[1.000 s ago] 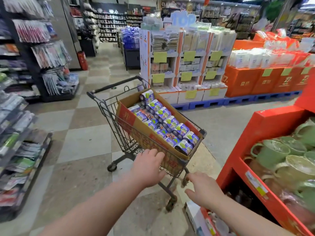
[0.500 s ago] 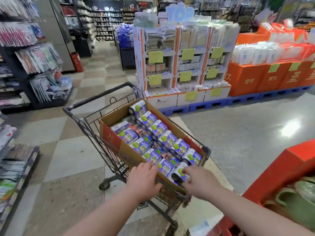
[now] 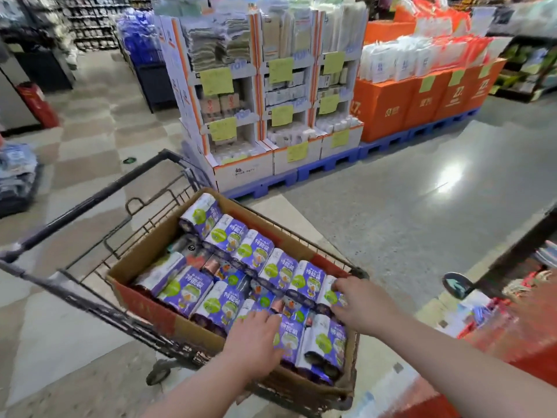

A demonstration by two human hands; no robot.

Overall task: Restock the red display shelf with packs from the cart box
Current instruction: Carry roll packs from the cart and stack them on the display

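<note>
Left grip point(image 3: 254, 339) rests on boxed packs point(image 3: 227, 236); right grip point(image 3: 363, 303) clasps one.

Purple-and-white packs point(image 3: 256, 254) with green circles lie in close rows inside the open cardboard box point(image 3: 141, 267) in the cart point(image 3: 90, 203); the red display shelf point(image 3: 530, 342) shows blurred at right

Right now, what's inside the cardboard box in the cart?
Rows of purple packs fill the cardboard box; the left hand and right hand touch the nearest ones. Whatever lies beneath them is covered.
</note>
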